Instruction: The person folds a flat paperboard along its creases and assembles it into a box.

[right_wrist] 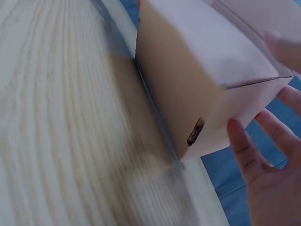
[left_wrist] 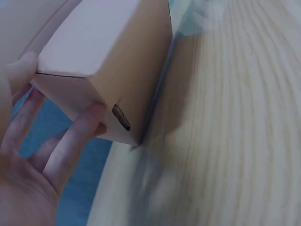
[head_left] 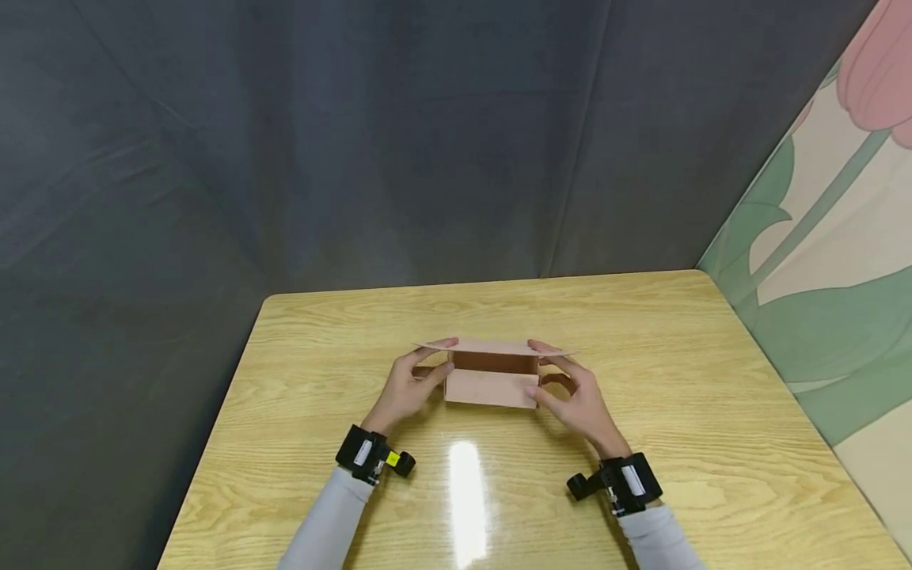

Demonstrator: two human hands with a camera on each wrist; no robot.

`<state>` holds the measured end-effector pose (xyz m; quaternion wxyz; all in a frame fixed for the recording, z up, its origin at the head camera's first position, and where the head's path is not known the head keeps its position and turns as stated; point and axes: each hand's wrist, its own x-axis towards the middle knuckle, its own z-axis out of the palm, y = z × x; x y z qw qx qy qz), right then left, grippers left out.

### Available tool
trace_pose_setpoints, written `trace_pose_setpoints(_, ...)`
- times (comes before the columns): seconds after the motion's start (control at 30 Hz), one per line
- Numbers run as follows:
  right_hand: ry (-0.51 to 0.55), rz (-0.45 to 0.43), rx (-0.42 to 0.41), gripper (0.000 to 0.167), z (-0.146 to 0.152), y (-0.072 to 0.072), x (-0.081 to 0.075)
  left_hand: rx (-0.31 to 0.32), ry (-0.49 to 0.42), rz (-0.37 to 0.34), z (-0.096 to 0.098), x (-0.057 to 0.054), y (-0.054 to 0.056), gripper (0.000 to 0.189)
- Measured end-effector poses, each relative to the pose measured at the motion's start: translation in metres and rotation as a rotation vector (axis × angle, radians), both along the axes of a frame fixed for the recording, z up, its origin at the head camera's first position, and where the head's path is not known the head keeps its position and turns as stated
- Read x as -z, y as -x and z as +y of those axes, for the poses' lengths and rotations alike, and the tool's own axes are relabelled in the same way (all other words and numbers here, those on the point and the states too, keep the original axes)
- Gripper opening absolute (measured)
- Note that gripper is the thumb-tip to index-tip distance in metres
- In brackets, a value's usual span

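A small light-brown cardboard box (head_left: pixel 492 388) is at the middle of the wooden table. Its lid (head_left: pixel 493 347) is raised over a shaded opening, with side edges jutting past the box. My left hand (head_left: pixel 408 388) holds the left end, index finger on the lid and thumb near the upper front corner. At the right end, my right hand (head_left: pixel 579 400) grips the box, its thumb on the front panel and index finger on the lid. Both wrist views show fingertips against the end panels and a small slot (left_wrist: pixel 121 117) low on the box; the inside is hidden there.
The wooden table (head_left: pixel 342 332) carries a bright light reflection in front of the box. A dark curtain (head_left: pixel 427 158) hangs behind the table and on its left. Along the right side is a wall with a flower pattern (head_left: pixel 819 229).
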<state>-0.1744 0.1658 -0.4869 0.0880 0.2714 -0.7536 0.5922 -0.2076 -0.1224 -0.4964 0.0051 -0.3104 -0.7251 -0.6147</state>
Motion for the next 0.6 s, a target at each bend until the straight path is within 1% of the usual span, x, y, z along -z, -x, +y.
trace_pose_setpoints(0.1, -0.048, 0.042, 0.001, 0.076, -0.002, -0.001, 0.000, 0.008, -0.002, -0.074, 0.000, -0.005, -0.003, 0.040)
trace_pose_setpoints(0.17, -0.081, 0.055, 0.007, 0.086, -0.002, 0.000, 0.002, -0.005, 0.005, -0.121, 0.001, -0.008, -0.005, 0.040)
trace_pose_setpoints(0.3, -0.143, 0.066, 0.036, 0.099, -0.003, 0.000, 0.007, -0.089, 0.048, -0.169, 0.002, -0.013, -0.007, 0.039)
trace_pose_setpoints(0.4, -0.171, 0.061, 0.064, 0.103, -0.004, 0.000, 0.009, -0.151, 0.092, -0.188, 0.001, -0.014, -0.008, 0.038)
trace_pose_setpoints(0.5, -0.176, 0.049, 0.078, 0.102, -0.004, -0.001, 0.010, -0.165, 0.116, -0.211, 0.000, -0.014, -0.007, 0.038)
trace_pose_setpoints(0.6, -0.171, 0.032, 0.078, 0.101, -0.002, 0.002, 0.013, -0.189, 0.137, -0.204, 0.001, -0.003, -0.002, 0.038)
